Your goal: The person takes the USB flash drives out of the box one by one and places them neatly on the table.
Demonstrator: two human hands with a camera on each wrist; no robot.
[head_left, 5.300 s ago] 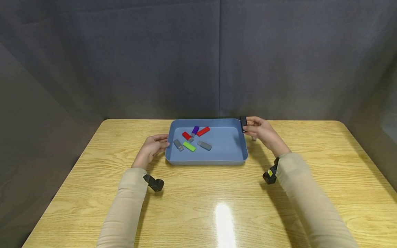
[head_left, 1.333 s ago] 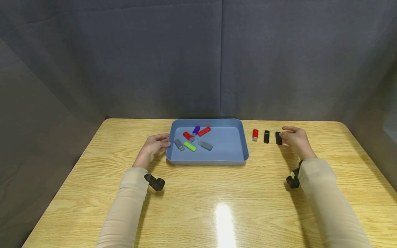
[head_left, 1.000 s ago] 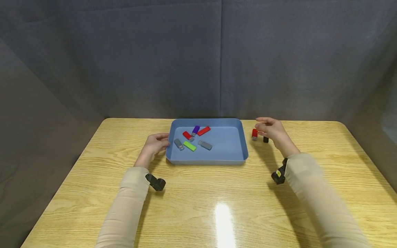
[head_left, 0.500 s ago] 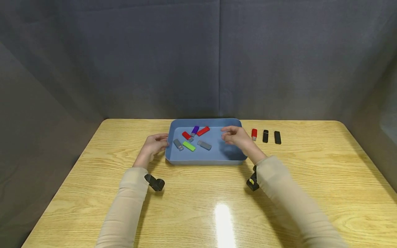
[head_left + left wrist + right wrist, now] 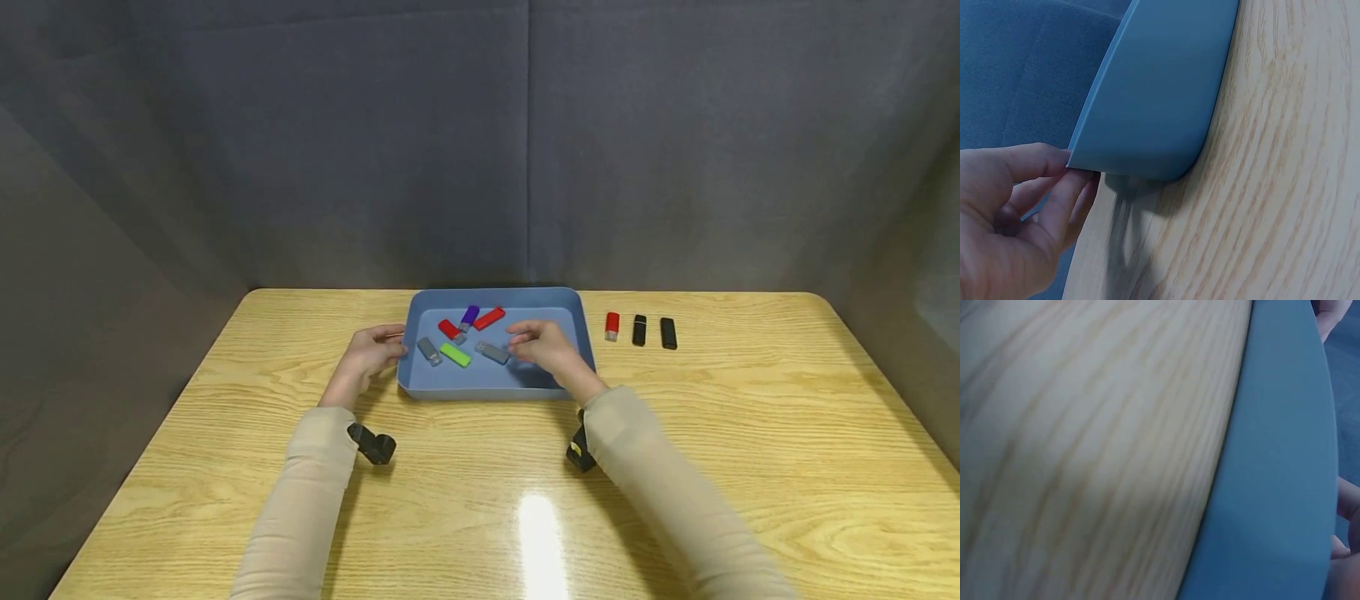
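Note:
At the left end of the blue tray (image 5: 487, 394), my left hand (image 5: 367, 356) pinches the rim between thumb and fingers; the left wrist view shows this grip at the tray wall (image 5: 1160, 87). My right hand (image 5: 550, 347) is over the inside of the tray, its fingers loosely bent and nothing held between them. Its fingertips are right by the end of a grey USB stick (image 5: 492, 353). Further left in the tray lie a green USB stick (image 5: 455, 355), another grey one, two red ones and a purple USB stick (image 5: 469, 317). The tray wall (image 5: 1272, 456) hides much of the right hand in the right wrist view.
Right of the tray, a red USB stick (image 5: 612, 326) and two black ones, the outer black USB stick (image 5: 668, 333) among them, lie in a row on the wooden table (image 5: 450, 517). A dark cloth (image 5: 375, 150) hangs behind the table.
The right hand put a black USB stick down at the end of the row, let go, and came left over the tray to the grey stick. The left hand stays on the rim.

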